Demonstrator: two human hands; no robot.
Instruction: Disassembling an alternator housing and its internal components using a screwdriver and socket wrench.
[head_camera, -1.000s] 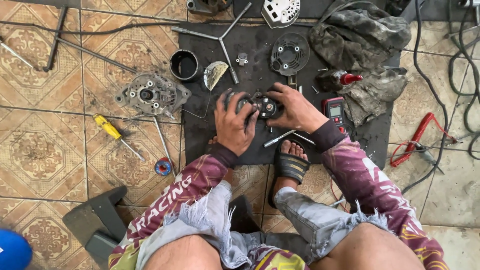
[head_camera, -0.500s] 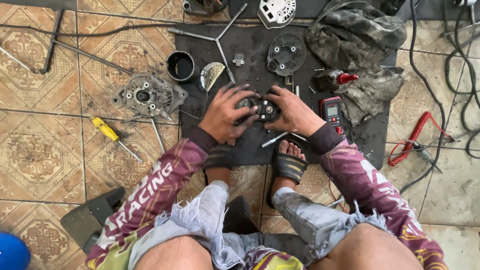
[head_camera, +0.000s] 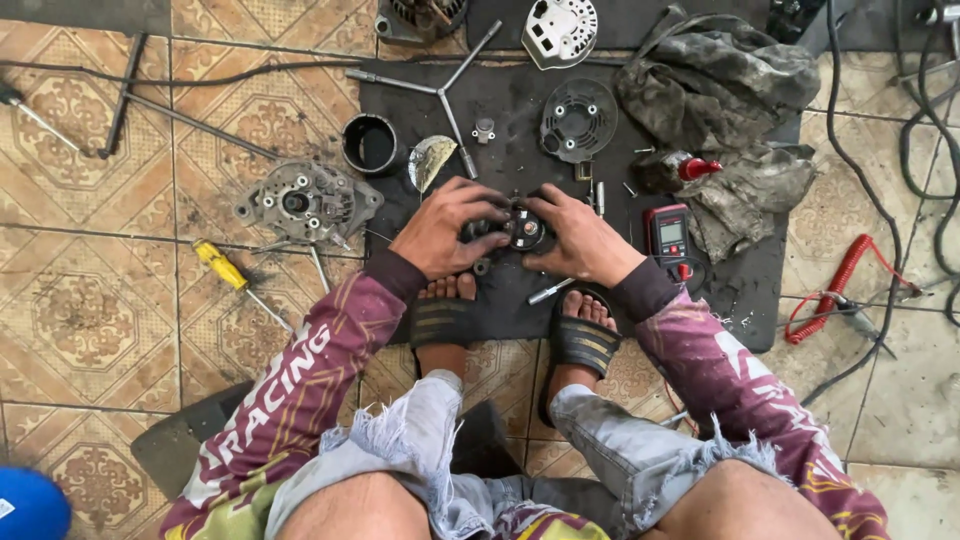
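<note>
A dark round alternator part (head_camera: 522, 228) with a shiny centre rests on the black rubber mat (head_camera: 520, 110). My left hand (head_camera: 442, 228) grips its left side, fingers curled over the top. From the other side my right hand (head_camera: 580, 238) clasps it. Both hands press on the part just above my sandalled feet (head_camera: 585, 335). Most of the part is hidden under my fingers.
A grey alternator housing (head_camera: 310, 200), a yellow-handled screwdriver (head_camera: 225, 268) and metal rods lie on the tiles at left. On the mat are a black ring (head_camera: 370, 145), a Y-shaped wrench (head_camera: 440, 85), a round cover (head_camera: 578, 120), a red multimeter (head_camera: 668, 238) and dirty rags (head_camera: 730, 90). Red coiled cable (head_camera: 835, 290) at right.
Both hands stay on the part, which now sits slightly higher and more centred in view as the head camera shifted. The fingers have shifted a little around it.
</note>
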